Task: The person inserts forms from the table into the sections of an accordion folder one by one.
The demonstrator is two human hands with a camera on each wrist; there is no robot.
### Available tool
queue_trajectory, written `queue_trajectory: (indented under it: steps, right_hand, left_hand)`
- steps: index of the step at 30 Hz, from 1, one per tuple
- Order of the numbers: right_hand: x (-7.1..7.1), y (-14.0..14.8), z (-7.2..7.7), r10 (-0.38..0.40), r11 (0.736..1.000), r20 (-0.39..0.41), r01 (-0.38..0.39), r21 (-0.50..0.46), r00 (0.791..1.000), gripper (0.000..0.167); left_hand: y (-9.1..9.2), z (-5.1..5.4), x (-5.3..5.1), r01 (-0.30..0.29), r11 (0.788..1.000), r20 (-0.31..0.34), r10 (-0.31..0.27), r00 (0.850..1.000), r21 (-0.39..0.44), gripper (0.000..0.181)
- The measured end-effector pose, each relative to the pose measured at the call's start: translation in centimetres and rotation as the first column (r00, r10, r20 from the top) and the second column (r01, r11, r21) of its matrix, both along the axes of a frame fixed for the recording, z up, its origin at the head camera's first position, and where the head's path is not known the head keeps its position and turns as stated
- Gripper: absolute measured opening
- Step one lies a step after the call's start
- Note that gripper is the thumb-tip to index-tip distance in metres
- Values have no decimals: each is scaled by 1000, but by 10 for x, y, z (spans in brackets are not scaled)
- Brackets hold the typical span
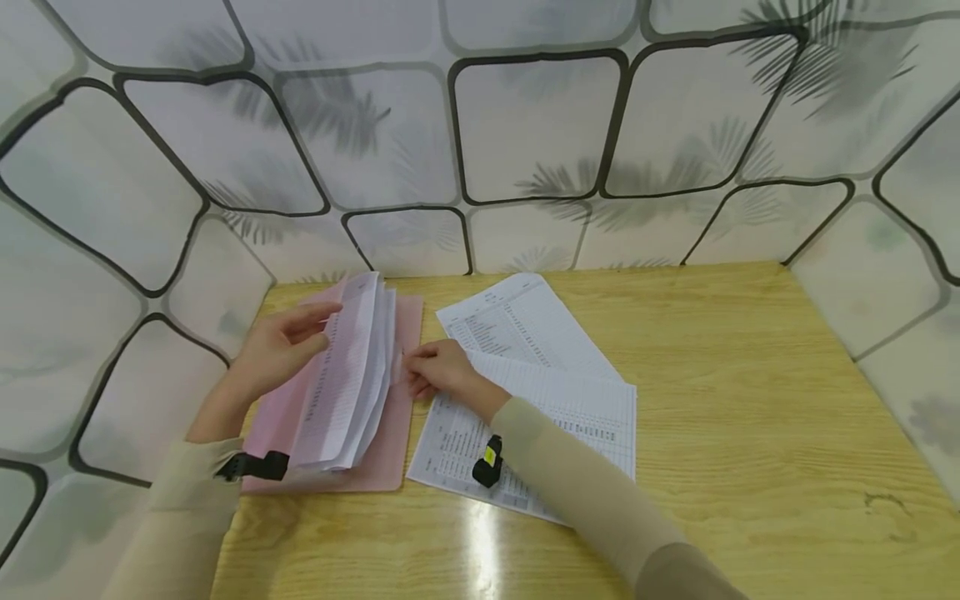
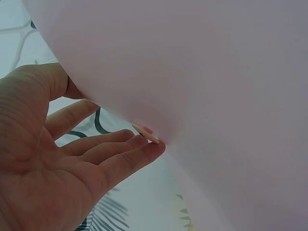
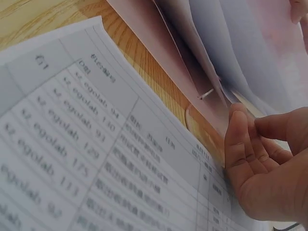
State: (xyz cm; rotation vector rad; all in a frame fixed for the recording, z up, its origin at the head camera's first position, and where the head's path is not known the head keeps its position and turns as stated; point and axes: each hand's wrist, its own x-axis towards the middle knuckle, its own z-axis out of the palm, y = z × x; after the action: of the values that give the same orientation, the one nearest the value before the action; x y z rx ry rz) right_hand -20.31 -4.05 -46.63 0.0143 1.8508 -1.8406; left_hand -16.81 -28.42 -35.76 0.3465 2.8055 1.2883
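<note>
A pink folder (image 1: 408, 321) stands partly open with several white printed sheets (image 1: 375, 358) inside. My left hand (image 1: 281, 350) holds its raised cover (image 2: 192, 72) by the edge. In the left wrist view, the thumb passes behind that edge, while other fingertips touch a small orange disc (image 2: 146, 134). Beside the folder's right edge, my right hand (image 1: 446, 367) has thumb and index finger together. A thin pale cord (image 3: 188, 120) curves from the folder toward these fingers and seems pinched there, though the contact is partly hidden.
Two overlapping printed sheets, an upper one (image 1: 517, 312) and a lower one (image 1: 585, 400), lie right of the folder under my right forearm. The wooden table (image 1: 750, 400) extends to the right. Patterned cloth (image 1: 532, 125) walls the back and sides.
</note>
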Motion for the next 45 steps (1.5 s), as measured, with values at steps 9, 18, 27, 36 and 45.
queue_trajectory:
  steps: [9,18,27,36,45]
  right_hand:
    - [-4,30,5,19,999,-1,-19,37,1000,30]
    - [-9,78,13,81,980,-79,-65,189,994,33]
    - [-16,126,13,118,950,-136,-72,304,984,36]
    - [-14,173,18,126,898,-212,-21,440,969,37]
    - [-3,210,20,189,805,-292,22,593,938,34]
  left_hand:
    - [1,0,1,-17,1000,30,17,999,-14,47]
    - [2,2,0,1,1000,10,-1,1000,3,47]
    - [1,1,-2,-3,999,15,4,1000,-37,47]
    - [2,2,-4,-7,999,34,9,999,-45,47]
    - [2,3,-1,-14,999,34,15,999,-35,47]
